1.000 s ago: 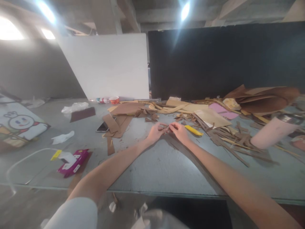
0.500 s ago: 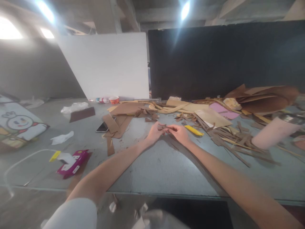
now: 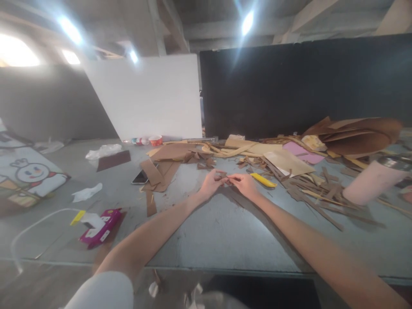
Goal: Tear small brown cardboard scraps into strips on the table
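My left hand [image 3: 210,185] and my right hand [image 3: 245,184] meet over the middle of the table, fingertips almost touching. Between them is a small brown piece [image 3: 222,175] that looks like a scrap of sheet material, leather or card. The left fingers are closed around it, and the right thumb and forefinger pinch at its right side; fingers cover most of it. A yellow-handled cutter [image 3: 264,180] lies just right of my right hand. Behind the hands are small brown offcuts [image 3: 206,162].
Brown strips [image 3: 315,197] are heaped at the right beside a pink bottle [image 3: 373,182]. A phone [image 3: 140,177], partly under brown sheets [image 3: 167,171], lies left of the hands. Farther left are a purple tissue pack [image 3: 103,229] and a white cable [image 3: 32,227]. White and black boards stand behind.
The whole view has shifted, so the table and its things sit slightly lower. Both hands stay together at the small brown piece, with only slight finger movement.
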A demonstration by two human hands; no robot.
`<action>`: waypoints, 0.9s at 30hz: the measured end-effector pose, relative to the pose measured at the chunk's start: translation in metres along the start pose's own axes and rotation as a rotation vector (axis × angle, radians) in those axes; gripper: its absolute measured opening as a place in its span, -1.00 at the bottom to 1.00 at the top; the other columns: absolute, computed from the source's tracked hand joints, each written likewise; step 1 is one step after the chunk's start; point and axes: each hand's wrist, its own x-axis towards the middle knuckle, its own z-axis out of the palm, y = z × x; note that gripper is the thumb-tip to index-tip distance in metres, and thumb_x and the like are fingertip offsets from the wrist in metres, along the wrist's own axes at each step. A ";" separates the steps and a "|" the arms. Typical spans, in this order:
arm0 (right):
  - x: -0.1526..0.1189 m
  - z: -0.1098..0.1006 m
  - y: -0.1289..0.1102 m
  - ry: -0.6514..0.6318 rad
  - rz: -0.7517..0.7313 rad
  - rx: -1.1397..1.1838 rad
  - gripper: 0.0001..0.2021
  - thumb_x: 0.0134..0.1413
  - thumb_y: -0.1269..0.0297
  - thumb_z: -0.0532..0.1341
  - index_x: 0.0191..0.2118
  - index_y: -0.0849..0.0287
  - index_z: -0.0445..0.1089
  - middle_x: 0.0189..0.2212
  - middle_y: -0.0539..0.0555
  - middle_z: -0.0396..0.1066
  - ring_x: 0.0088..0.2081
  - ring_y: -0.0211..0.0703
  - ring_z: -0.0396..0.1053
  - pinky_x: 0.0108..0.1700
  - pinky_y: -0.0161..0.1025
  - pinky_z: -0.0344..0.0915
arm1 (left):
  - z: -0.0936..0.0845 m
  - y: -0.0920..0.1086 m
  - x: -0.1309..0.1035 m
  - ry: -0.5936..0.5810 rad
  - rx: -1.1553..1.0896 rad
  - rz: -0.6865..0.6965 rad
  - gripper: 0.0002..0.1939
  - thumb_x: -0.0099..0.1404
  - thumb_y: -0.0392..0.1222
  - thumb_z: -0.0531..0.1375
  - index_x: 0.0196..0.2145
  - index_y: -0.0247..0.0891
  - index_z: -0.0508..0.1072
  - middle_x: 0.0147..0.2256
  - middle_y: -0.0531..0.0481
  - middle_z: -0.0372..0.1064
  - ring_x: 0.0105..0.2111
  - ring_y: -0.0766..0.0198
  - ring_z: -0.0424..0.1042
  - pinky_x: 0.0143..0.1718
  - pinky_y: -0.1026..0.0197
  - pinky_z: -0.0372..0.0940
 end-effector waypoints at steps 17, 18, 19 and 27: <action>0.017 0.002 0.002 -0.101 -0.055 0.028 -0.74 0.32 0.01 0.32 -0.15 0.05 0.68 -0.32 0.06 0.68 -0.28 -0.01 0.59 -0.15 -0.16 0.45 | -0.017 0.004 0.009 0.129 0.037 0.030 -0.47 0.11 0.20 0.56 -0.25 -0.32 0.62 -0.38 -0.06 0.59 -0.38 0.26 0.52 -0.25 0.17 0.43; 0.020 0.002 0.004 -0.100 -0.064 0.020 -0.73 0.32 0.00 0.32 -0.14 0.06 0.66 -0.33 0.06 0.67 -0.29 -0.03 0.57 -0.16 -0.18 0.43 | -0.018 0.003 0.011 0.137 0.047 0.036 -0.47 0.10 0.21 0.56 -0.27 -0.31 0.62 -0.40 -0.06 0.58 -0.38 0.25 0.53 -0.26 0.17 0.43; 0.024 0.001 0.007 -0.098 -0.072 0.008 -0.73 0.32 -0.01 0.32 -0.16 0.07 0.65 -0.33 0.06 0.66 -0.31 -0.05 0.55 -0.18 -0.20 0.41 | -0.017 0.003 0.013 0.142 0.055 0.042 -0.47 0.10 0.22 0.56 -0.28 -0.31 0.61 -0.41 -0.05 0.58 -0.39 0.25 0.53 -0.27 0.16 0.44; 0.058 0.000 0.036 -0.240 -0.130 -0.097 -0.49 0.44 -0.19 0.16 -0.39 0.10 0.50 -0.51 0.02 0.49 -0.43 -0.09 0.36 -0.36 -0.23 0.17 | -0.013 -0.003 0.039 0.042 0.061 0.033 -0.44 0.12 0.25 0.56 -0.25 -0.31 0.61 -0.39 -0.07 0.59 -0.39 0.23 0.54 -0.24 0.14 0.45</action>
